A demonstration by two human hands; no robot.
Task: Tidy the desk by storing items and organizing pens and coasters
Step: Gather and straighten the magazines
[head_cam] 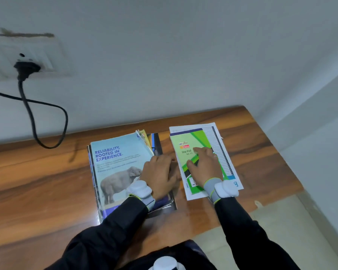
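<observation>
A stack of magazines (115, 162), the top one pale blue with an elephant picture, lies on the wooden desk (37, 172). My left hand (160, 174) rests on the stack's right edge, fingers laid flat toward the gap. To the right, a green slip pad (189, 141) sits on top of white printed sheets (220, 152). My right hand (205, 164) presses flat on the pad, fingers spread. No pens or coasters are in view.
A wall socket (25, 61) at upper left holds a black plug, and its cable (47, 121) loops down to the desk's back edge. The desk ends at the right, near a wall corner. Tiled floor (281, 230) shows below right.
</observation>
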